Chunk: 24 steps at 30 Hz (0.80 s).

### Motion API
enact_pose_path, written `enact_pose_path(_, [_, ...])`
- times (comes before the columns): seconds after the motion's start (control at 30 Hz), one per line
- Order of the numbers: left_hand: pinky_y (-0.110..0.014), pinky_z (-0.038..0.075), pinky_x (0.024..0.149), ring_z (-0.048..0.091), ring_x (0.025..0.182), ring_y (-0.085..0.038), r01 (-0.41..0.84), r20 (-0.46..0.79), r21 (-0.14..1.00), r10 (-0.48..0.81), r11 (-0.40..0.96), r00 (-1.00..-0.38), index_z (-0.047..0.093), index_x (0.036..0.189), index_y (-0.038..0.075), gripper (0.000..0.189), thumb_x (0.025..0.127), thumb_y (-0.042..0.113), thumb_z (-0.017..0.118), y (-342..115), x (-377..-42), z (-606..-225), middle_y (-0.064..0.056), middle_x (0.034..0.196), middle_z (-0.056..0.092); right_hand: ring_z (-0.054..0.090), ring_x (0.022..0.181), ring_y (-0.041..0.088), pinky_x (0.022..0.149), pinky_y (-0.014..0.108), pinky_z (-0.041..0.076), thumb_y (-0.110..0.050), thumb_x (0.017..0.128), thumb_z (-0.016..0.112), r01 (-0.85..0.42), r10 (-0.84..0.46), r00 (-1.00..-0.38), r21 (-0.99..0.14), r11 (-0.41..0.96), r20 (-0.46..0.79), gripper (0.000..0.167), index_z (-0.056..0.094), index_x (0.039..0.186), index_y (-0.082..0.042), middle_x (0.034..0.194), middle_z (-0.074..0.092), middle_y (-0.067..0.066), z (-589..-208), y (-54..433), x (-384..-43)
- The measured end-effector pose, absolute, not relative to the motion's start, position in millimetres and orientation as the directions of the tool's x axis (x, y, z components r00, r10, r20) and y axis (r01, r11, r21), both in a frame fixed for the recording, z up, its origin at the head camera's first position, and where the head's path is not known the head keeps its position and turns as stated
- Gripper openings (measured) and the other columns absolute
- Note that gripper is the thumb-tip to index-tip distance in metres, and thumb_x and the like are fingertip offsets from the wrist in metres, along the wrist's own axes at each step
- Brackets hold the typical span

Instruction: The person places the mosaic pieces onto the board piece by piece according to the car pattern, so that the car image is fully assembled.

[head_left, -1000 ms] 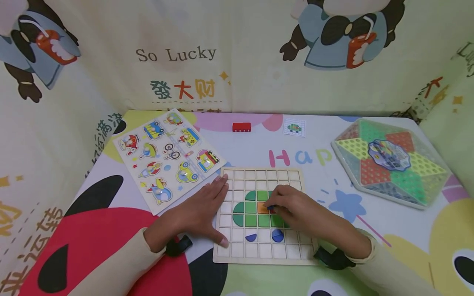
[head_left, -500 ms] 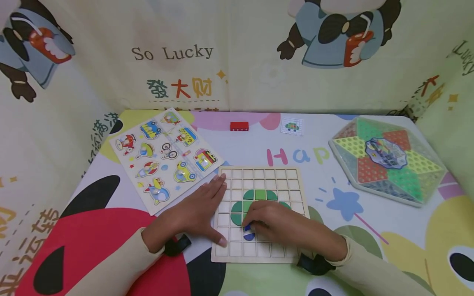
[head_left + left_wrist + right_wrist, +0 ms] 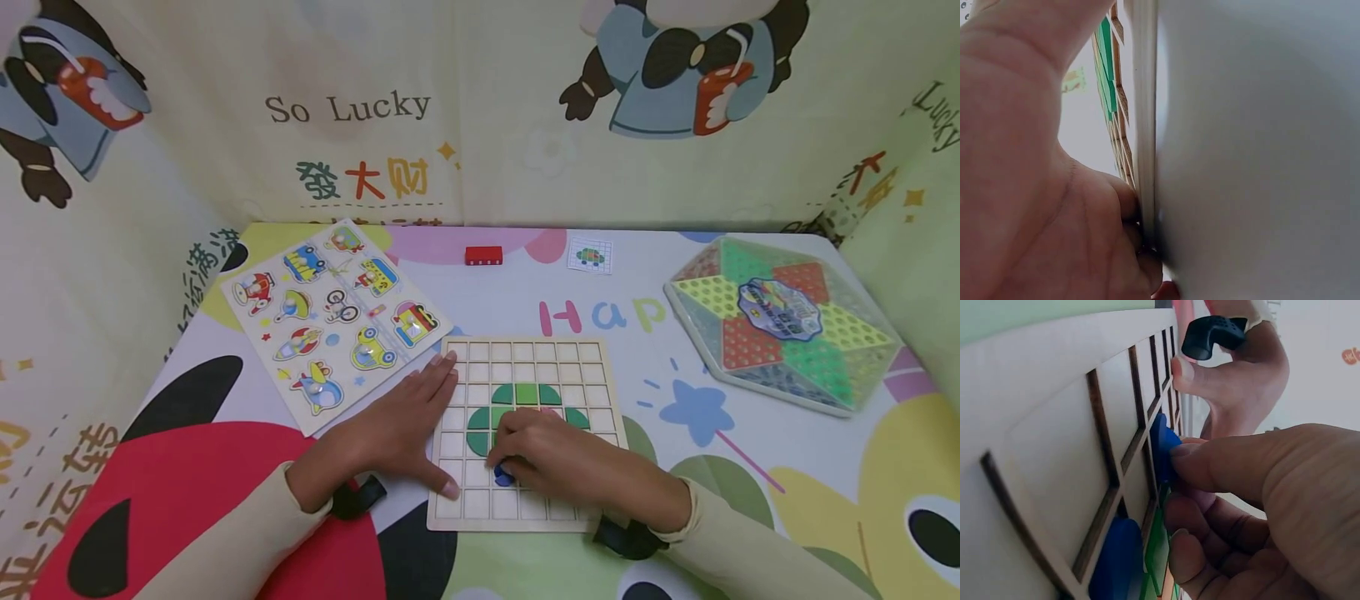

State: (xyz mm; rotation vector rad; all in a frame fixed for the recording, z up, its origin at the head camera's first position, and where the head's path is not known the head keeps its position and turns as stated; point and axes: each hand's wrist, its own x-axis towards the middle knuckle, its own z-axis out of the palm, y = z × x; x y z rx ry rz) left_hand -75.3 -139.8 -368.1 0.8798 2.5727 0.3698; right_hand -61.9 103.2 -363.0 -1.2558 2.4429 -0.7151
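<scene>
A wooden grid board [image 3: 510,506] lies on the table, with green pieces [image 3: 480,433] set in its cells. My left hand [image 3: 405,421] spreads along the board's left edge, thumb over its lower left rim. In the left wrist view, the fingers touch the board's side edge [image 3: 1145,125]. My right hand [image 3: 555,454] pinches a blue half-round piece [image 3: 1174,450] between thumb and fingers, right at a cell holding another blue half-round piece [image 3: 1159,440]. Another blue piece [image 3: 1116,559] sits in a nearby cell. In the head view, this hand hides the middle pieces.
A picture puzzle board [image 3: 337,325] with vehicle shapes lies at the left. Behind the grid board are a small red block [image 3: 483,256] and a card with a car picture [image 3: 590,257]. A hexagonal Chinese checkers box [image 3: 783,325] sits at the right.
My right hand has moved left and nearer, from the middle of the green pieces to the lower left blue piece, bringing the blue half-round piece down against it. My left hand stays put.
</scene>
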Motion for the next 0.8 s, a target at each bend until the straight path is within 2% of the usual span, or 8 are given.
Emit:
enact_pose_path(0.33, [-0.049, 0.014, 0.116, 0.003, 0.147, -0.032, 0.537, -0.274, 0.372, 0.642, 0.758, -0.716, 0.018, 0.154, 0.000, 0.128, 0.062, 0.066, 0.078, -137.9, -76.9, -368.4, -0.014, 0.162, 0.006, 0.054, 0.090, 0.003, 0.084, 0.022, 0.048, -0.013, 0.089, 0.073, -0.672, -0.811, -0.584, -0.537, 0.511, -0.040, 0.009, 0.078, 0.096, -0.015, 0.093, 0.060, -0.010, -362.6, 103.4, -60.5])
enact_pose_path(0.6, [-0.050, 0.014, 0.116, 0.003, 0.147, -0.032, 0.514, -0.269, 0.394, 0.631, 0.761, -0.728, 0.018, 0.154, -0.001, 0.128, 0.063, 0.066, 0.079, -140.3, -74.2, -370.9, -0.014, 0.162, 0.005, 0.054, 0.088, 0.002, 0.082, 0.020, 0.048, -0.018, 0.090, 0.072, -0.684, -0.819, -0.573, -0.536, 0.494, -0.025, 0.013, 0.077, 0.102, -0.016, 0.093, 0.061, -0.010, -361.1, 101.9, -62.9])
enact_pose_path(0.8, [-0.048, 0.014, 0.116, 0.002, 0.148, -0.030, 0.509, -0.267, 0.388, 0.622, 0.769, -0.736, 0.017, 0.154, 0.001, 0.129, 0.062, 0.066, 0.079, -142.2, -72.1, -373.9, -0.013, 0.162, 0.004, 0.056, 0.091, 0.004, 0.088, 0.024, 0.048, -0.021, 0.092, 0.070, -0.690, -0.824, -0.566, -0.527, 0.497, -0.035, 0.014, 0.076, 0.103, -0.015, 0.097, 0.064, -0.009, -361.2, 102.9, -62.8])
